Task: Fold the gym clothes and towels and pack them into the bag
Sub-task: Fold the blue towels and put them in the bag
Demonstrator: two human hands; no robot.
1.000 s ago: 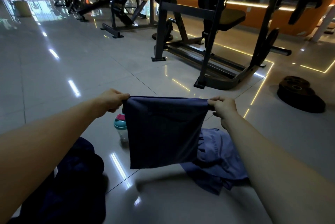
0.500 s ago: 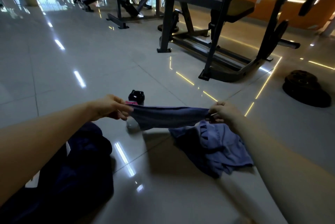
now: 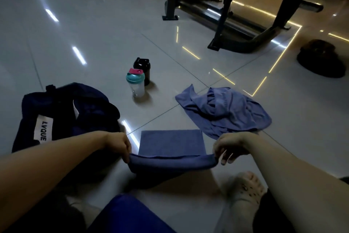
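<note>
- Bag (image 3: 62, 112) is sitting just left of the left hand (image 3: 119, 146), insides too dark to make out.
- Left hand and right hand (image 3: 228, 147) are each pinching a near corner of the one towel (image 3: 171, 143). Its far half is lying on the floor (image 3: 94, 34) between them.
- One crumpled garment (image 3: 224, 112) is lying beyond the right hand. Two bottles are standing further out: teal-lidded bottle (image 3: 135, 85), black bottle (image 3: 142, 68).

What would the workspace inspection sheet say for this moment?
Surface: glossy grey tiled floor, with light reflections.
Job's things: blue rectangular towel, far part flat on floor, near edge raised; crumpled blue garment beyond it, right; dark navy fabric bag at left.
Clutter: clear teal-lidded shaker bottle, black shaker bottle behind, both upright.
Hands: left hand and right hand each pinch a near towel corner.
Cables: nothing seen.
Surroundings: black gym machine frame, dark weight plates.
</note>
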